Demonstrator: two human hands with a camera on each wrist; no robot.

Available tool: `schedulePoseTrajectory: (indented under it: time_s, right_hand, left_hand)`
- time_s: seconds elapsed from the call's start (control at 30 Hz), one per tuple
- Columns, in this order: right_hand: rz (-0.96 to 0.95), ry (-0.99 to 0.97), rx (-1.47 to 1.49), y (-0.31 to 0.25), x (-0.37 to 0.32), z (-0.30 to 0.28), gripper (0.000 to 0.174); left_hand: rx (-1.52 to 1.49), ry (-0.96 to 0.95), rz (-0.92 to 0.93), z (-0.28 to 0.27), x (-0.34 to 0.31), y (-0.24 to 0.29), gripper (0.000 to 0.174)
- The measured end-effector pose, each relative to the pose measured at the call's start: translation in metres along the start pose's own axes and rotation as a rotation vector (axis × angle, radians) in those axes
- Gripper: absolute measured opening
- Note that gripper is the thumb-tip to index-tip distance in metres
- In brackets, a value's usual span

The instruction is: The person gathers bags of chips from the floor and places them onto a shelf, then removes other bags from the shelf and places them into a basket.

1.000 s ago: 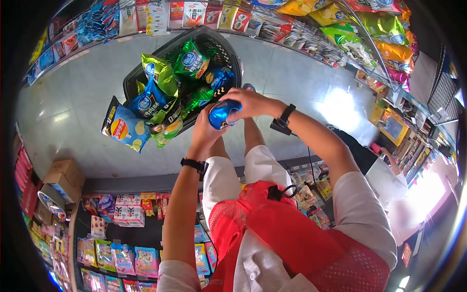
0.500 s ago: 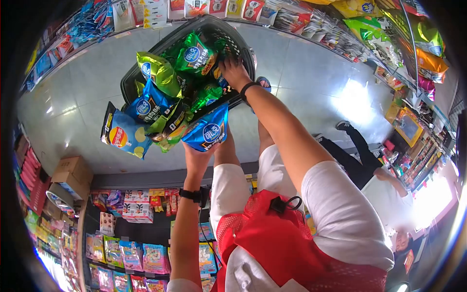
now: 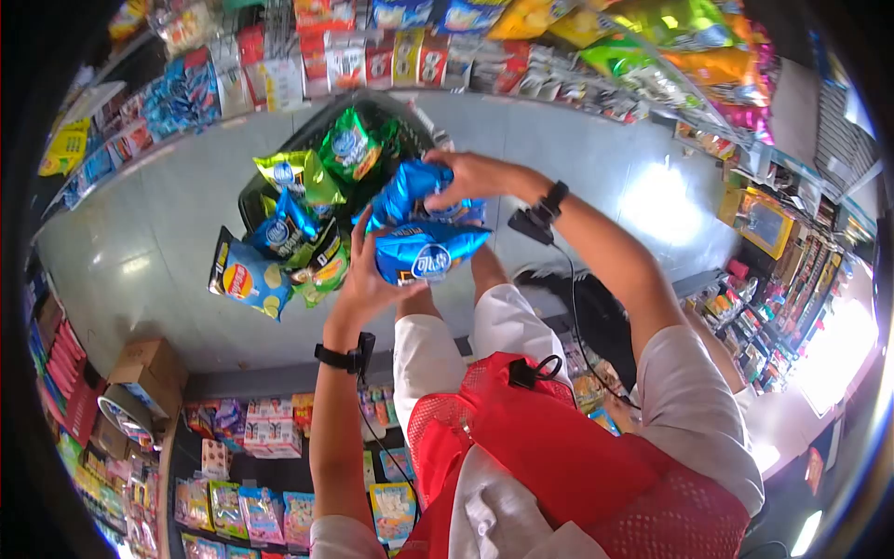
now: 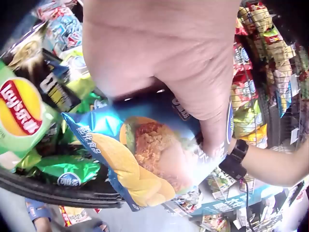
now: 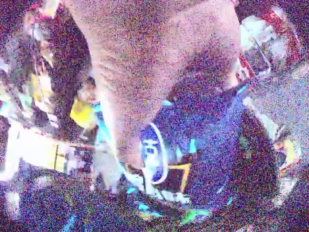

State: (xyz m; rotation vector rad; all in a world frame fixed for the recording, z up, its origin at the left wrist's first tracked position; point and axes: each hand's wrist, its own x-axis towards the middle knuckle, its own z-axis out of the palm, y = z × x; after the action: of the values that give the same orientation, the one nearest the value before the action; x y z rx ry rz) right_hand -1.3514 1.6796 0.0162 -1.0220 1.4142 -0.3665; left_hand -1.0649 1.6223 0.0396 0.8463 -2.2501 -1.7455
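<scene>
In the head view my left hand (image 3: 365, 279) grips a blue chip bag (image 3: 442, 244) at its left side, in front of the basket's near edge. My right hand (image 3: 473, 177) pinches a second blue chip bag (image 3: 406, 194), right behind the first and overlapping it. The left wrist view shows the fingers of my left hand (image 4: 164, 53) over a blue bag (image 4: 140, 179) printed with chips and fried food. Heavy noise covers the right wrist view, where my right hand (image 5: 140, 63) is on a dark blue bag (image 5: 203, 125).
A dark basket (image 3: 250, 200) on the floor holds several chip bags, including a green one (image 3: 350, 147), a lime one (image 3: 303, 175) and a Lay's bag (image 3: 247, 278) at its left end. Snack shelves line both sides of the aisle. Another person stands partly hidden at the right.
Half a second ago my right hand was inside the basket while my left held a blue bag. Now the right hand is up at the near edge with another blue bag, beside the left hand.
</scene>
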Motion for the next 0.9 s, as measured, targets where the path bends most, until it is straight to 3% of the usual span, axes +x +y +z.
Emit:
schedulePoseTrajectory:
  time_s: [0.1, 0.13, 0.23, 0.3, 0.43, 0.5, 0.57, 0.63, 0.67, 0.77, 0.8, 0.9]
  right_hand:
    - [-0.098, -0.005, 0.126, -0.028, -0.053, -0.007, 0.074]
    - [-0.046, -0.011, 0.215, -0.054, -0.079, -0.013, 0.075]
    - [-0.024, 0.026, 0.221, -0.117, -0.161, -0.043, 0.079]
    - [-0.135, 0.127, 0.501, -0.142, -0.227, -0.06, 0.081]
    - [-0.402, 0.349, 1.055, -0.177, -0.351, -0.07, 0.091]
    - [-0.466, 0.56, 0.775, -0.165, -0.391, -0.067, 0.1]
    - [-0.54, 0.684, 0.59, -0.17, -0.43, -0.074, 0.111]
    - [-0.622, 0.713, 0.524, -0.18, -0.476, -0.073, 0.123]
    - [-0.508, 0.774, 0.387, -0.168, -0.489, -0.079, 0.135]
    - [-0.685, 0.8, 0.289, -0.177, -0.53, -0.122, 0.13]
    - [-0.708, 0.773, 0.377, -0.175, -0.543, -0.142, 0.118]
    - [-0.658, 0.931, -0.02, -0.156, -0.589, -0.2, 0.102]
  left_hand:
    - [-0.094, -0.147, 0.102, -0.022, 0.006, 0.066, 0.115]
    - [-0.199, -0.15, 0.123, -0.02, 0.004, 0.082, 0.115]
    - [-0.485, -0.308, 0.03, -0.028, 0.01, 0.149, 0.122]
    - [-0.756, -0.413, -0.08, -0.032, 0.018, 0.209, 0.129]
    - [-0.563, -0.43, 0.137, -0.018, 0.048, 0.287, 0.124]
    - [-0.627, -0.438, 0.057, -0.004, 0.065, 0.342, 0.104]
    - [-0.627, -0.44, 0.161, 0.014, 0.08, 0.399, 0.092]
    - [-0.597, -0.468, 0.285, 0.027, 0.089, 0.462, 0.098]
    - [-0.54, -0.435, 0.422, 0.038, 0.099, 0.48, 0.097]
    - [-0.101, -0.393, 0.74, 0.053, 0.13, 0.543, 0.094]
    - [0.094, -0.388, 0.809, 0.055, 0.136, 0.567, 0.093]
    - [0.393, -0.198, 1.145, 0.078, 0.169, 0.636, 0.069]
